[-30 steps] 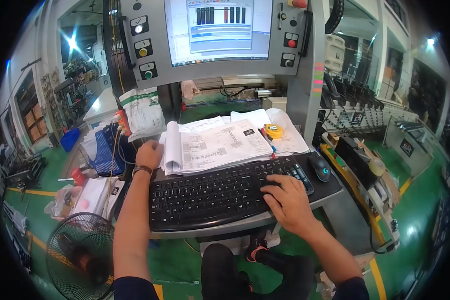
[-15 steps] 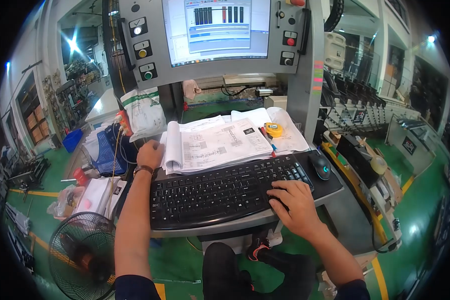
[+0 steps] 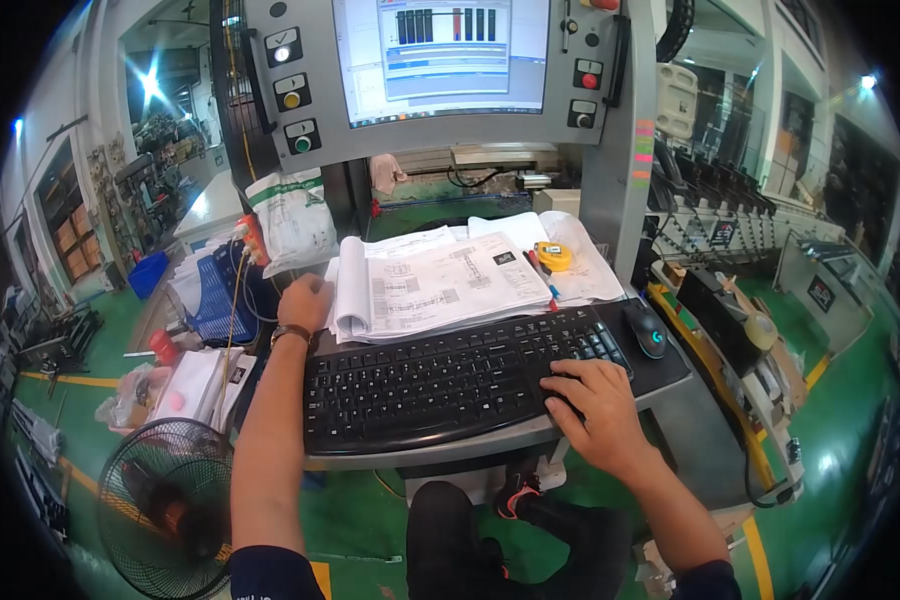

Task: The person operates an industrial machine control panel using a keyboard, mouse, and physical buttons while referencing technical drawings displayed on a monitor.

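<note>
My right hand point(image 3: 595, 405) rests over the number-pad end of a black keyboard point(image 3: 420, 390), its fingers apart and holding nothing. A black mouse point(image 3: 644, 330) lies just right of the keyboard, untouched. My left hand point(image 3: 305, 302) rests at the left edge of a stack of printed drawings point(image 3: 450, 285), with its fingers curled in. Whatever is under those fingers, if anything, is hidden. The left side of the stack is rolled over. Pens point(image 3: 542, 275) and a yellow tape measure point(image 3: 552, 257) lie on the papers at the right.
A machine panel with a lit screen point(image 3: 445, 60) and push buttons stands above the desk. To the left are a white bag point(image 3: 292, 220), a blue basket point(image 3: 220, 300) and a black floor fan point(image 3: 165, 510). A yellow-edged rack point(image 3: 710, 370) stands at the right.
The whole view has shifted slightly, so the panel and desk appear a little further right. Both hands stay in the same places, with no clear finger movement.
</note>
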`<state>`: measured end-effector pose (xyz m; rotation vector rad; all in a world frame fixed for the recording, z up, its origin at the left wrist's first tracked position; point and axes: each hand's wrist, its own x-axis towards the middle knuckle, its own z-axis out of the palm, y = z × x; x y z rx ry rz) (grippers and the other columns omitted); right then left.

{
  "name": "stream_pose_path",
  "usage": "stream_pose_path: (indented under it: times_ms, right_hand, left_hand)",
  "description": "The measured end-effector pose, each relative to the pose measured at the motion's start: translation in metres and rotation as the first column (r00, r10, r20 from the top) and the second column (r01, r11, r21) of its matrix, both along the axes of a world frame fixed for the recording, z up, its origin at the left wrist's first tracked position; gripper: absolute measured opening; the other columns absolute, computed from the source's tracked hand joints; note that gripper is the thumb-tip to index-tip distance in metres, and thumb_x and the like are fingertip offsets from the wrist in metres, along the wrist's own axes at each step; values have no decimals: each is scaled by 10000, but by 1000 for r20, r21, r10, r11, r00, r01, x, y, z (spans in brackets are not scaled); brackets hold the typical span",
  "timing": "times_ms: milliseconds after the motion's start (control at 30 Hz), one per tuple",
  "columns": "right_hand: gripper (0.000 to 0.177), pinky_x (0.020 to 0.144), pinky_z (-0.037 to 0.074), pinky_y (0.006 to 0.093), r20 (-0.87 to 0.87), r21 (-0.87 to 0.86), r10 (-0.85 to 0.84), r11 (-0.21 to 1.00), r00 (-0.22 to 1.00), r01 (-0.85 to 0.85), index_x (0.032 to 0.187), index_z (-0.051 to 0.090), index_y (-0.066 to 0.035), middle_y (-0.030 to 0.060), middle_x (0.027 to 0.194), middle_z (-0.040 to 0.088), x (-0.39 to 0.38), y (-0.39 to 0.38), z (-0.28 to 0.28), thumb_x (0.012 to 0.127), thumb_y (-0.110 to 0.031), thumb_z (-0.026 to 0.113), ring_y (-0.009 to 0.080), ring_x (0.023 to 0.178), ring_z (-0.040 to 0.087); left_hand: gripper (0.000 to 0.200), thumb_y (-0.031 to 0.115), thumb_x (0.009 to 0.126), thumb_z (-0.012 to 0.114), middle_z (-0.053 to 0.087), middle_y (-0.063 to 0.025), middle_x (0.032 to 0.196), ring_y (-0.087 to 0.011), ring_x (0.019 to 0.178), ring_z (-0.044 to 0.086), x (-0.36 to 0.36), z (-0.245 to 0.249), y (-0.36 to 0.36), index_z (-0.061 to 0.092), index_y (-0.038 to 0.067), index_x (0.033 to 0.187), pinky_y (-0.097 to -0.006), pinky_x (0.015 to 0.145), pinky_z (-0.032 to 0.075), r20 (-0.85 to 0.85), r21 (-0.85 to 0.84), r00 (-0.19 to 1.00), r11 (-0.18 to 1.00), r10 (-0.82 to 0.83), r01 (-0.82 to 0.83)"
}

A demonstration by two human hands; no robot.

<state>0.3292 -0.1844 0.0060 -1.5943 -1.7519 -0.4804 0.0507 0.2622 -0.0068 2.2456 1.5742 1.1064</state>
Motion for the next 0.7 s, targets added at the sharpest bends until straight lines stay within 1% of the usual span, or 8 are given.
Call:
stream_pose_path:
  times_ms: [100,333,700]
  right_hand:
    - [209,1035,446,453,1,6,8,1000,1000,-8,1146,787,-67,82,1262,717,0,0,1,954,-149,773,303,1173,639]
    - [159,1021,446,454,8,3,7,1000,1000,-7,1094,774,-67,86,1258,713,1,1,-2,953,-139,768,306,1159,640]
    - [174,1027,445,458,-21,2,12,1000,1000,-12,1104,772,-69,90,1259,710,-2,0,0,945,-139,775,312,1158,645]
  left_hand:
    - [319,381,952,732,828,-141,1083,-363,1028,789,2,0,-4,838,128,1115,-462,919,617,-6,42,999,999,34,-33]
    - [320,389,951,732,829,-138,1087,-362,1034,789,2,1,-5,839,136,1116,-465,926,616,-11,30,999,999,37,-37]
    - [336,400,949,741,830,-139,1093,-358,1033,791,2,0,-2,840,130,1122,-453,920,617,-21,42,999,998,40,-40]
